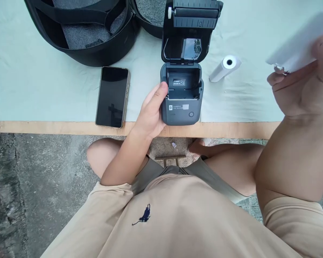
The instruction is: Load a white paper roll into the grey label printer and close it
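A dark grey portable label printer [181,116] lies near the table's front edge, its lid [195,18] flipped up and its paper bay bare inside. Around the printer's left side wraps my left hand [152,105], thumb on the rim of the bay. At the far right, raised above the table, my right hand [304,80] grips a piece of white paper [301,46] with a torn lower edge; part of both is cut off by the frame. Between printer and right hand stands a white paper roll [220,70] with a dark core.
A phone [112,96] with a dark screen lies left of the printer. Behind it sits an open black zip case [110,50] with grey lining. The table's wooden front edge [56,128] runs across, above my knees. A paper scrap [173,145] is on the ground.
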A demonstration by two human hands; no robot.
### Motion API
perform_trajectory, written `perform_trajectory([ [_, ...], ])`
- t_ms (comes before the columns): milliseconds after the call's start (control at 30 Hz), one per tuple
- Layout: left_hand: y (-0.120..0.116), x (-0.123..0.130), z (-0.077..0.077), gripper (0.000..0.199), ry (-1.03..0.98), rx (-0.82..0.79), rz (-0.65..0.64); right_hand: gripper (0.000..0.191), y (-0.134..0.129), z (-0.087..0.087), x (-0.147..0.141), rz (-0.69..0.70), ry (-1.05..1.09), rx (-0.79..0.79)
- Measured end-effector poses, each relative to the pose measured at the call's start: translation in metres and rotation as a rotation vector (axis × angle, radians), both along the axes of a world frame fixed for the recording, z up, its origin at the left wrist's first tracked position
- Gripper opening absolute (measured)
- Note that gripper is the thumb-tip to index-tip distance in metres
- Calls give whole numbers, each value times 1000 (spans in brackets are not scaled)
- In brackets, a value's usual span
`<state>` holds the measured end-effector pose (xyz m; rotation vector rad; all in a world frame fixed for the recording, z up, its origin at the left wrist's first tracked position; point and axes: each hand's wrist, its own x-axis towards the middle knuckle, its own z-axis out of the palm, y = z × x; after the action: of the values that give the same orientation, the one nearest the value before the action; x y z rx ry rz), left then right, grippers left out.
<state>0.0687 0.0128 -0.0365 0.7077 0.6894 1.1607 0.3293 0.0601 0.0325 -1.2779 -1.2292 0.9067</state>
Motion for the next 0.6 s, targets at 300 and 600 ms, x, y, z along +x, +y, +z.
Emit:
perform_trajectory([
  [300,1,4,1,41,-10,0,20,48,-6,-21,27,-99,-579,147],
  [600,1,6,5,43,81,-2,48,70,1,-32,41,-74,-858,-8],
])
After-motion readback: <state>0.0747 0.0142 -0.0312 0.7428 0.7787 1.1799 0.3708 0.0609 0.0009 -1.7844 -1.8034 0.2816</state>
